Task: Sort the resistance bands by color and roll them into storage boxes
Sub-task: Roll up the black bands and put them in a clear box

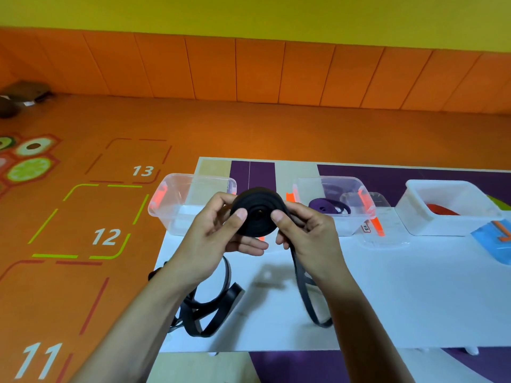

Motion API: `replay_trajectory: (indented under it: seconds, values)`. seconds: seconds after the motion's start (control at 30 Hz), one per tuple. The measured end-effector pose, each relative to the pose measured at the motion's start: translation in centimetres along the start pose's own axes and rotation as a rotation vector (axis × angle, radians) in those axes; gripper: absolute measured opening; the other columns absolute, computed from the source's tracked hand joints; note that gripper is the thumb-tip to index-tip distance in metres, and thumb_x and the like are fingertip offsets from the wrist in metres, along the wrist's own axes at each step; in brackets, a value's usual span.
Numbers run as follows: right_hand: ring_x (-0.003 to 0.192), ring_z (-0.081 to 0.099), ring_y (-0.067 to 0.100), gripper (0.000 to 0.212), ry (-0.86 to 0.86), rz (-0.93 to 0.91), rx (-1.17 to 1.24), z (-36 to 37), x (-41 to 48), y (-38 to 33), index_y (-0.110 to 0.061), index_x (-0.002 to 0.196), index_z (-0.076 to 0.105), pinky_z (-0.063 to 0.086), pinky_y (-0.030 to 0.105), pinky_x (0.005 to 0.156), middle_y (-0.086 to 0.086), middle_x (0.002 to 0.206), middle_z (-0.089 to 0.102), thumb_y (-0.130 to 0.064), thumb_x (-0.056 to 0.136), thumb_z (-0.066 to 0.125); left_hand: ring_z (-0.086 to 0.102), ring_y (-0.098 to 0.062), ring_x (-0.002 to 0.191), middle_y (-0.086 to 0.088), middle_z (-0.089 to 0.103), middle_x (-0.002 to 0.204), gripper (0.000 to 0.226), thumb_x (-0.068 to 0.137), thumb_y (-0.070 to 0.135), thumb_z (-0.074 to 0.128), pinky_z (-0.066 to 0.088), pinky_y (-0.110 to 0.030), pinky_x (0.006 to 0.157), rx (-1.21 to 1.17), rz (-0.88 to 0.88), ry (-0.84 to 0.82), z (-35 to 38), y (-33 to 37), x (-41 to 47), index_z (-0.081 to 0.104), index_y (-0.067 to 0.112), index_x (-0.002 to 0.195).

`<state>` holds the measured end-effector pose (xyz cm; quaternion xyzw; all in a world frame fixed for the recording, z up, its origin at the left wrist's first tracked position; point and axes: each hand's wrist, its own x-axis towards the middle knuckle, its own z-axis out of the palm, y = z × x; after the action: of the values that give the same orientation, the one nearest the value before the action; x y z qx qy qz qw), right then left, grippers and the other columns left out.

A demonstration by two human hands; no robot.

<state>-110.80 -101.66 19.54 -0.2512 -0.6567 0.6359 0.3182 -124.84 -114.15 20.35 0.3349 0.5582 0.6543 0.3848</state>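
Black rubber resistance band (257,211), wound into a flat coil, is held up above the white tabletop (387,286) between both hands. The left hand (215,230) pinches the coil's left face, thumb on the front and the other fingers curled behind it. The right hand (307,230) pinches the right edge the same way, thumb pressed on the front near the coil's centre, fingers wrapped behind. From under the right hand the unrolled tail of the band (309,299) hangs down and touches the table in a loop. A loose pile of more black bands (210,308) lies on the table under the left forearm, near the table's left edge.

Along the far side of the table stand three boxes. Behind the left hand is a clear plastic storage box with an orange latch (177,205), and nothing can be made out inside it. Just right of the coil, a second clear plastic box (334,205) holds a rolled purple band (329,207). Farther right, a white opaque box (448,208) contains a red band (442,210). A blue and orange lid (495,239) lies at the right edge. Beyond the table spreads an orange floor mat with numbered squares (105,236).
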Motion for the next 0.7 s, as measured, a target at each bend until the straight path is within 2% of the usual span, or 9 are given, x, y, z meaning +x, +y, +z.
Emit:
replay_trajectory:
  seconds: [0.1,0.17,0.23,0.27,0.33,0.37,0.5,0.63,0.7]
  values:
    - [0.058,0.055,0.011,0.018,-0.029,-0.012,-0.087,-0.4,0.0,-0.1,-0.029,0.106,0.077,0.047,0.023,0.059,-0.007,0.071,0.069,-0.017,0.095,0.07,0.074,-0.045,0.073,-0.013,0.07,0.107,0.015,0.1,0.023,0.054,0.062,-0.043,0.062,0.067,-0.065,0.003,-0.2,0.1,-0.1,0.053,0.012,0.109]
    - [0.058,0.053,0.005,0.02,-0.072,-0.016,-0.175,-1.0,-0.1,-0.4,-0.025,0.109,0.078,0.045,0.016,0.059,-0.013,0.07,0.068,-0.014,0.095,0.07,0.074,-0.035,0.067,0.003,0.069,0.103,0.007,0.102,0.023,0.059,0.061,-0.041,0.059,0.318,-0.083,0.0,-0.9,0.5,-0.1,0.058,0.017,0.106]
    - [0.063,0.06,0.002,0.021,-0.15,-0.015,-0.253,-1.4,-0.3,-1.2,-0.022,0.111,0.078,0.044,0.01,0.057,-0.02,0.071,0.07,-0.011,0.095,0.07,0.07,-0.019,0.061,0.02,0.069,0.09,0.006,0.096,0.033,0.068,0.054,-0.027,0.057,0.667,-0.026,0.012,-1.7,1.1,0.0,0.062,0.033,0.1]
    - [0.069,0.065,0.002,0.021,-0.193,-0.033,-0.283,-1.4,-0.4,-1.5,-0.023,0.111,0.079,0.046,0.011,0.059,-0.019,0.077,0.073,-0.011,0.095,0.071,0.067,-0.017,0.058,0.025,0.069,0.088,0.009,0.094,0.036,0.071,0.048,-0.023,0.055,0.773,0.012,0.006,-2.0,1.4,0.0,0.063,0.036,0.099]
    - [0.082,0.071,0.011,0.022,-0.233,-0.049,-0.293,-1.2,-0.4,-1.5,-0.027,0.107,0.081,0.054,0.02,0.072,-0.009,0.088,0.078,-0.013,0.092,0.075,0.066,-0.018,0.058,0.02,0.07,0.088,0.009,0.092,0.035,0.073,0.047,-0.027,0.057,0.793,0.042,-0.045,-2.2,2.0,0.1,0.066,0.035,0.098]
    - [0.085,0.071,0.012,0.022,-0.231,-0.036,-0.266,-1.0,-0.5,-1.5,-0.029,0.105,0.081,0.053,0.02,0.076,-0.006,0.088,0.078,-0.013,0.09,0.077,0.068,-0.017,0.059,0.017,0.07,0.086,0.008,0.093,0.034,0.073,0.049,-0.029,0.059,0.768,0.035,-0.075,-2.2,2.2,0.1,0.067,0.034,0.098]
    - [0.073,0.063,0.003,0.02,-0.192,-0.008,-0.247,-0.9,-0.5,-1.0,-0.028,0.099,0.082,0.045,0.012,0.07,-0.005,0.082,0.076,-0.013,0.086,0.08,0.072,-0.013,0.063,0.016,0.071,0.082,0.008,0.095,0.035,0.07,0.055,-0.035,0.066,0.812,0.033,-0.134,-2.6,2.1,-0.2,0.069,0.037,0.102]
    - [0.075,0.067,0.012,0.02,-0.166,0.009,-0.145,-0.7,-0.4,-0.7,-0.027,0.098,0.083,0.05,0.019,0.073,-0.002,0.084,0.077,-0.011,0.086,0.081,0.072,-0.01,0.062,0.02,0.07,0.082,0.006,0.097,0.038,0.066,0.055,-0.034,0.066,0.818,0.087,-0.099,-2.2,1.7,-0.6,0.066,0.037,0.103]
    - [0.071,0.063,0.008,0.018,-0.141,0.003,-0.093,-0.8,-0.2,-0.6,-0.021,0.1,0.082,0.05,0.02,0.068,-0.002,0.083,0.076,-0.009,0.086,0.08,0.073,-0.014,0.063,0.011,0.072,0.086,0.008,0.098,0.035,0.064,0.057,-0.036,0.067,0.714,0.107,-0.057,-1.9,1.5,-0.7,0.066,0.033,0.105]
